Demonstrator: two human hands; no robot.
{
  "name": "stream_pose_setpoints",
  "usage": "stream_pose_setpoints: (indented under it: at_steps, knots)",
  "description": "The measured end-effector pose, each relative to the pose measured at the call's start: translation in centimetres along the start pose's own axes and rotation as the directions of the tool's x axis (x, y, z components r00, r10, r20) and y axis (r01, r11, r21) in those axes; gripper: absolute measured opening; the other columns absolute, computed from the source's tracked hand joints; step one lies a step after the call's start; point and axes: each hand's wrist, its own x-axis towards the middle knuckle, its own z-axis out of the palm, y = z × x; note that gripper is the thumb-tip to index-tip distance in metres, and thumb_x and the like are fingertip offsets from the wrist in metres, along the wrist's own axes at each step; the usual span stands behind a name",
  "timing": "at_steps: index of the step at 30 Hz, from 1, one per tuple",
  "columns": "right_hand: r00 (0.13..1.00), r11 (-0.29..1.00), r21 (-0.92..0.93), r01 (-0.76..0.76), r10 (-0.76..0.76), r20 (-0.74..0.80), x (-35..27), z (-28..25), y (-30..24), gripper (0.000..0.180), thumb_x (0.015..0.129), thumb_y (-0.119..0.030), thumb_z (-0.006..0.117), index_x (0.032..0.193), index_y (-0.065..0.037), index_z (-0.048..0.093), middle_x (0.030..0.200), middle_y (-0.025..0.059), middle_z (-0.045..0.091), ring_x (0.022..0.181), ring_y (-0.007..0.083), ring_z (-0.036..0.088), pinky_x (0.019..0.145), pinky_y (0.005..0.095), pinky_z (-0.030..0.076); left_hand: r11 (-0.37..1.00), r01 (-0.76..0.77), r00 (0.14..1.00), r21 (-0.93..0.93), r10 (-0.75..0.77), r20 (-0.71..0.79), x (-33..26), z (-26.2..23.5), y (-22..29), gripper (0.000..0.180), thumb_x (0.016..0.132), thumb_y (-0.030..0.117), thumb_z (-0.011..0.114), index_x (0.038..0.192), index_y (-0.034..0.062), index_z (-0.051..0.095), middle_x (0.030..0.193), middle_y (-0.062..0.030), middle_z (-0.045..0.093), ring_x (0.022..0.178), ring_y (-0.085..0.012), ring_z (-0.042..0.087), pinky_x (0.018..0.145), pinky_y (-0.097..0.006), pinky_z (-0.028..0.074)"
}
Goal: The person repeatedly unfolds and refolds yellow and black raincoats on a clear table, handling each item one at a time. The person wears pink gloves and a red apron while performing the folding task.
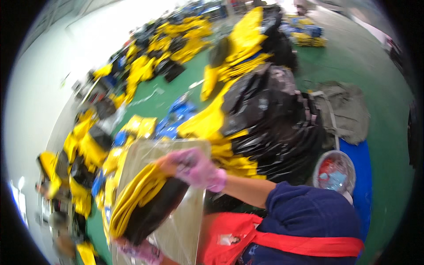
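A folded yellow-and-black bundle [148, 201], apparently coated cloth or plastic, is held at a tilt over a pale tabletop [183, 234]. My right hand [192, 168], in a pink patterned glove, grips its upper end with the fingers closed around the folds. At the lower end my left hand [143, 251], gloved alike, holds the bottom edge, its fingers partly hidden beneath. The yellow layers are stacked along one side, and the black face is turned toward me. Motion blurs the picture slightly.
Beyond the table rises a large pile of black sheeting [274, 119] with yellow layers. Wrapped yellow packs [139, 126] lie along the table's far side. A round bin [334, 172] with plastic scraps stands on a blue mat [360, 176]. Grey cloth [344, 110] lies nearby on the green floor [384, 176].
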Motion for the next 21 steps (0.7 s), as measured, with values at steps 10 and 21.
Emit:
stream_pose_setpoints:
  at_steps: [10, 21]
  knots:
    - [0.991, 0.889, 0.456, -0.041, -0.021, 0.13, 1.4, 3.7, -3.4, 0.012, 0.089, -0.007, 0.059, 0.081, 0.001, 0.063, 0.082, 0.0007, 0.067, 0.073, 0.0087, 0.059, 0.072, 0.0229, 0.049, 0.975, 0.02, 0.965, -0.223, -0.077, -0.25, -1.1, -2.9, -0.1, 0.035, 0.093, 0.025, 0.055, 0.116, -0.0015, 0.059, 0.111, -0.0163, 0.064, 0.096, -0.0278, 0.063, 0.087, -0.04, 0.049]
    - [0.974, 0.807, 0.574, -0.136, 0.002, 0.228, 4.6, 5.4, -1.4, 0.024, 0.09, -0.021, 0.054, 0.099, -0.001, 0.063, 0.103, 0.0158, 0.065, 0.103, 0.0255, 0.059, 0.097, 0.042, 0.041, 0.963, -0.141, 0.983, 0.231, 0.163, -0.081, 0.8, -2.3, 3.6, 0.048, 0.101, 0.034, 0.032, 0.111, -0.0047, 0.058, 0.106, -0.0186, 0.064, 0.099, -0.0247, 0.063, 0.091, -0.037, 0.05]
